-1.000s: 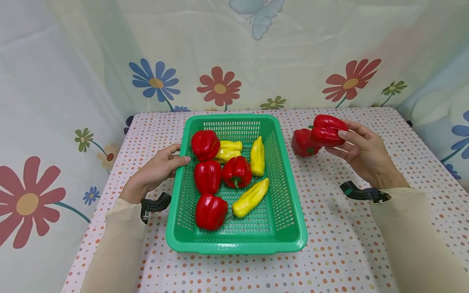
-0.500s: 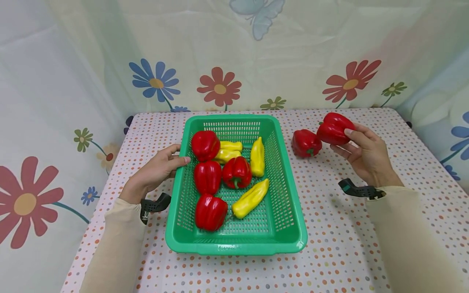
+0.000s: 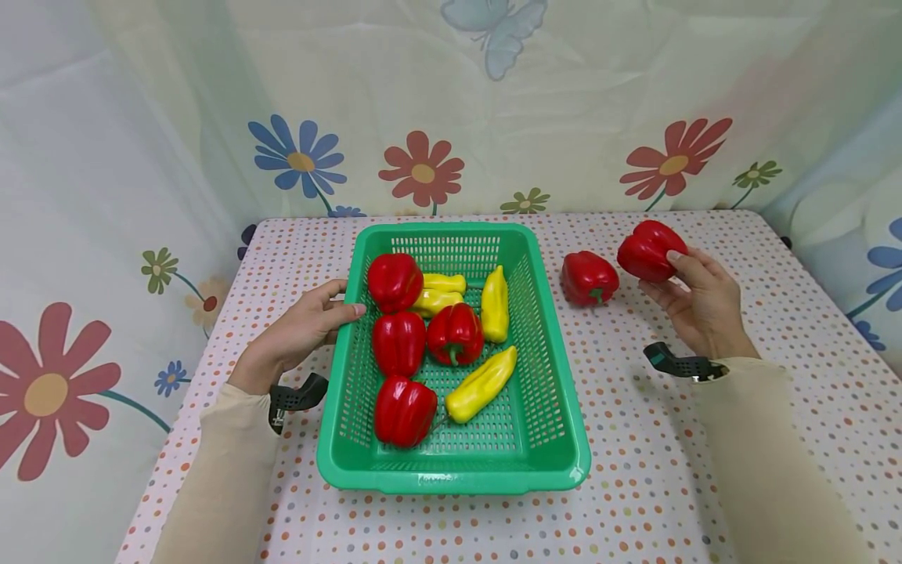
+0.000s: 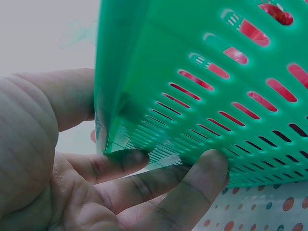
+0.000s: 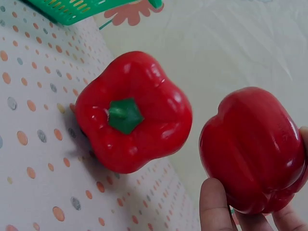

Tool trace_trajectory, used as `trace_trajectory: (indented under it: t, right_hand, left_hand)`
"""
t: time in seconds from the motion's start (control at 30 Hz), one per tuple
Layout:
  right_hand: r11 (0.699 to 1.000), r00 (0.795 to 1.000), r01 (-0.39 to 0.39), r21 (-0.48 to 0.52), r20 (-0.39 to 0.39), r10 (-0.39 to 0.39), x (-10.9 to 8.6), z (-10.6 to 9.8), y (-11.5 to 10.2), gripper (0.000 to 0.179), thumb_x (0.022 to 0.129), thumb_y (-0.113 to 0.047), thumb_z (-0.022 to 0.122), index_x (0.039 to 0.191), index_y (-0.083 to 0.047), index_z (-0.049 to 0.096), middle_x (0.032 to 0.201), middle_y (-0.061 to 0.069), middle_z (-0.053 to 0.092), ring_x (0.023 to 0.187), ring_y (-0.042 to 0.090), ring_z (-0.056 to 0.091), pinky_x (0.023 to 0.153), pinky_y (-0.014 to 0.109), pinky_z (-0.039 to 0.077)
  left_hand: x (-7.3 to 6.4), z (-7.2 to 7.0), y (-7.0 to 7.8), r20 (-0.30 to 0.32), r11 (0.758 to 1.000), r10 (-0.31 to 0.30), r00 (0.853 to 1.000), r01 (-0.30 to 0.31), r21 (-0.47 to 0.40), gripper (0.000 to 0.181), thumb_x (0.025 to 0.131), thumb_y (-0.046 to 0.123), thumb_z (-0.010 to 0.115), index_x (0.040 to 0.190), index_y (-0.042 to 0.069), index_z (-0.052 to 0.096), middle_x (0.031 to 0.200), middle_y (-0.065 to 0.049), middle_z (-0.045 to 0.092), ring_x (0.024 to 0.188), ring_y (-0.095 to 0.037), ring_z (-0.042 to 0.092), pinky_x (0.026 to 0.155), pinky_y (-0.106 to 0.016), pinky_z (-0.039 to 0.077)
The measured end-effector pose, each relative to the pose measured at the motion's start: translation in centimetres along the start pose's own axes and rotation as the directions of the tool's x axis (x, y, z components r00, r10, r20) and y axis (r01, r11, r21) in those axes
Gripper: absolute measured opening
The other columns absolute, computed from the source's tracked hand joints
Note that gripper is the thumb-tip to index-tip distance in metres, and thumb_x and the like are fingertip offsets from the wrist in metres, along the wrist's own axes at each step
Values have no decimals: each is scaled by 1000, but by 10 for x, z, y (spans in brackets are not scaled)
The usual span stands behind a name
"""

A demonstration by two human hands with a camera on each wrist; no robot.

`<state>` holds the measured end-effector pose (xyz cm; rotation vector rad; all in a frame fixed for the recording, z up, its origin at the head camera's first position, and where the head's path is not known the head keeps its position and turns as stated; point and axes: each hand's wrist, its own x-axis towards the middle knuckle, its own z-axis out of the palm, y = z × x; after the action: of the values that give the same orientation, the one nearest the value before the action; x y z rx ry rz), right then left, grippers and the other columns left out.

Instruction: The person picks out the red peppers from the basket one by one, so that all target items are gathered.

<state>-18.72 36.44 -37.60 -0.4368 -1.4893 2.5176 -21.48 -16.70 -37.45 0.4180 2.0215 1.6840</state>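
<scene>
A red bell pepper (image 3: 648,252) is gripped by my right hand (image 3: 705,301) above the table's back right; in the right wrist view fingers (image 5: 214,207) curl under it. Just left of it another red bell pepper (image 3: 589,278) lies on the table, its green stem (image 5: 125,115) facing the right wrist camera. My left hand (image 3: 303,329) holds the left rim of a green plastic basket (image 3: 451,479), thumb over the rim and fingers against the outer slotted wall. Inside are several red bell peppers (image 3: 398,343) and several yellow peppers (image 3: 482,385).
A white tablecloth with coloured dots (image 3: 634,470) covers the table. Behind the table's back edge hangs a flowered curtain (image 3: 550,117), which also runs along both sides. Each wrist wears a black camera strap.
My right hand has moved the held red bell pepper to the right, away from the one on the table, and turned it. The left hand and basket have stayed in place.
</scene>
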Motion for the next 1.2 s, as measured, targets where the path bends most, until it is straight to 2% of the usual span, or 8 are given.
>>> trace_trajectory:
  t: [0.3, 0.43, 0.6, 0.77, 1.0, 1.2]
  right_hand:
    - [996, 993, -48, 69, -107, 55, 6, -1, 7, 57, 94, -19, 80, 144, -24, 53, 148, -6, 46, 139, 23, 44, 85, 34, 64]
    - [997, 986, -53, 57, -156, 61, 9, -1, 10, 59, 91, -21, 83, 142, -24, 53, 151, -6, 45, 138, 23, 45, 86, 33, 64]
    - [998, 977, -53, 23, -205, 57, 14, 0, 15, 61, 89, -24, 85, 140, -25, 53, 157, -6, 40, 138, 21, 43, 93, 35, 59]
    - [997, 974, -71, 43, -214, 79, 16, 4, 19, 59, 90, -22, 84, 138, -26, 51, 161, -7, 36, 146, 23, 37, 103, 42, 52]
    - [997, 967, -83, -3, -243, 79, 16, 7, 21, 58, 87, -25, 86, 134, -25, 51, 161, -7, 34, 143, 24, 40, 101, 40, 52]
    - [994, 956, -109, -13, -276, 101, 15, 10, 22, 59, 86, -26, 87, 133, -26, 51, 161, -6, 33, 142, 23, 40, 101, 39, 51]
  left_hand:
    - [0, 1, 0, -3, 1000, -14, 1000, 14, 1, 49, 109, 17, 53, 153, 3, 38, 113, -20, 71, 89, -30, 78, 82, -49, 65]
    - [0, 2, 0, -2, 1000, -13, 1000, 13, -3, 48, 109, 17, 53, 153, 3, 38, 113, -20, 71, 89, -29, 78, 82, -48, 65]
    - [0, 2, 0, -4, 1000, -15, 1000, 14, -9, 46, 109, 17, 53, 152, 4, 40, 114, -21, 71, 89, -29, 78, 83, -48, 65]
    - [-2, 0, 0, -8, 1000, -14, 1000, 14, 7, 49, 109, 18, 53, 154, 4, 37, 116, -21, 71, 89, -27, 78, 83, -46, 65]
    - [-2, 0, 1, 9, 1000, 5, 1000, -5, 2, 53, 109, 17, 53, 155, -1, 34, 114, -22, 71, 89, -26, 78, 83, -46, 65]
    - [-1, 1, 0, -1, 1000, 0, 1000, 0, -4, 51, 109, 18, 53, 154, 1, 36, 114, -21, 71, 89, -26, 78, 83, -46, 65]
